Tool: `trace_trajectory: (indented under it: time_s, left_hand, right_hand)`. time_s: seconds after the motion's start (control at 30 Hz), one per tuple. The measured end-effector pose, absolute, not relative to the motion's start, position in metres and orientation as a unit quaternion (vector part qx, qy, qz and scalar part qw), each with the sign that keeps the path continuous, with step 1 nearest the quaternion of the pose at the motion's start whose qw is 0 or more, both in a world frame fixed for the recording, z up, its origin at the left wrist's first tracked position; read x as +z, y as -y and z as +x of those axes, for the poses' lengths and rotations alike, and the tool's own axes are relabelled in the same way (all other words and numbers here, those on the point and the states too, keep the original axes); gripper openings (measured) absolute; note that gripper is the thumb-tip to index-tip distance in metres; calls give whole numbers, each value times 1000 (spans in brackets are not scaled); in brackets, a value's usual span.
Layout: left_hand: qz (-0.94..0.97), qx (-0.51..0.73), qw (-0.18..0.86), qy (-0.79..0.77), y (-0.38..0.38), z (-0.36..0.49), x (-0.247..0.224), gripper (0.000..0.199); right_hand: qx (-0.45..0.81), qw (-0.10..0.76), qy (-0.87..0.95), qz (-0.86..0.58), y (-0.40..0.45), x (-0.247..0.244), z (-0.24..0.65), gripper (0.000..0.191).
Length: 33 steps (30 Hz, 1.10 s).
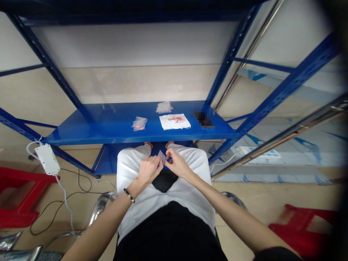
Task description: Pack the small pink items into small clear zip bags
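Left hand (150, 168) and right hand (176, 164) pinch a bag (161, 156) between fingertips above the lap, apparently to steady both sides. Cloth (166, 124) lies far, on the shelf (108, 125), probably keeping pink bits (176, 119) together.

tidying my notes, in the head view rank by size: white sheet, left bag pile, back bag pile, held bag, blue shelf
1. Blue shelf
2. White sheet
3. Left bag pile and back bag pile, too alike to rank
4. Held bag, partly hidden
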<state>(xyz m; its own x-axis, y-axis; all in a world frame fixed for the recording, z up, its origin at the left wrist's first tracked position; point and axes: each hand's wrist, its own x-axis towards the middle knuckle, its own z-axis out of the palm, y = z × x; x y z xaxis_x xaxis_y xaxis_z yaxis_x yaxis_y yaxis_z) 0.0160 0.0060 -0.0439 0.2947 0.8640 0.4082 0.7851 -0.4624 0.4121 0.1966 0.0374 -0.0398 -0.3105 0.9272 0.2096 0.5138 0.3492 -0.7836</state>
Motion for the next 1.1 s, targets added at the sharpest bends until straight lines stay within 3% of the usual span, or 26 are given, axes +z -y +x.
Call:
trace_trajectory:
  time_s: [0.07,0.17,0.33,0.5,0.6,0.67,0.9,1.1]
  left_hand:
    - [825,288,61,-483,-3,19,-45,22]
    - [832,294,90,-462,3,23,-45,22]
    - [725,418,214,-504,1,22,-40,19]
    - [512,496,451,-537,-27,14,-51,43]
    - [408,464,618,-485,-35,12,-59,45]
    - [378,466,665,-444,-33,11,-59,41]
    - [357,529,631,-441,-28,6,-50,35]
    - [364,545,597,-462,-36,3,-49,36]
  right_hand:
    - [393,316,729,-464,-37,-45,196,29]
    - [494,300,682,-448,-41,-54,193,16]
    - [555,373,601,-436,-45,-55,192,13]
    - [634,397,547,-375,-49,-41,199,29]
    - [660,386,540,-353,-52,-34,201,36]
    - [675,379,528,-349,-52,-32,202,42]
    - [701,350,512,-353,-53,-30,212,62]
    - [730,423,388,-371,-57,-39,202,35]
